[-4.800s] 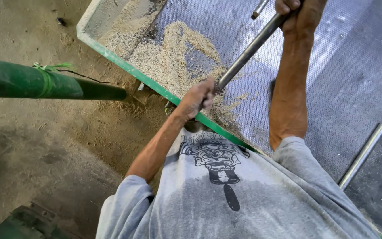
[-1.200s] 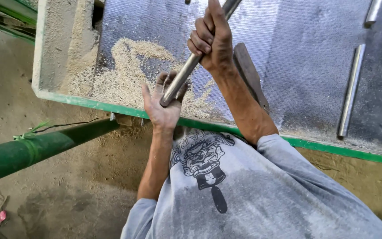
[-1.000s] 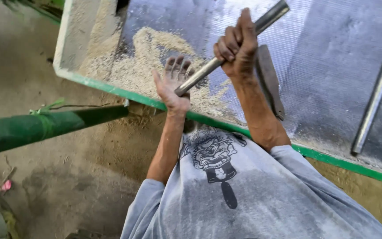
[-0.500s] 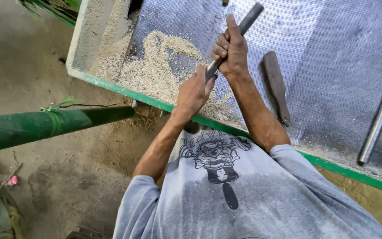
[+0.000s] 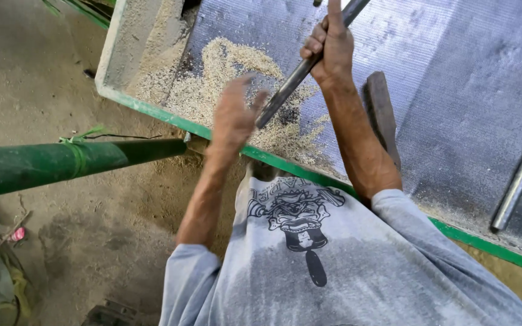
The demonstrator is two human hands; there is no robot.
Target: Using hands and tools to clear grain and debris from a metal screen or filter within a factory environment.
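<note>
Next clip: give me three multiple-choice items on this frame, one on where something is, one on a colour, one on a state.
1. Where does the loose grain lie?
A. on the mesh screen near its corner
B. on the dirt floor
C. on the green pole

2. What colour is the screen's frame edge?
A. red
B. green
C. yellow

3. What is the right hand doing?
A. hanging open
B. resting on the wooden block
C. closed around the metal rod

Answers: 1 A, the pile sits on the mesh screen. 2 B, the rim is painted green. 3 C, its fingers wrap the metal rod; the left hand is blurred beside the rod's lower end.
</note>
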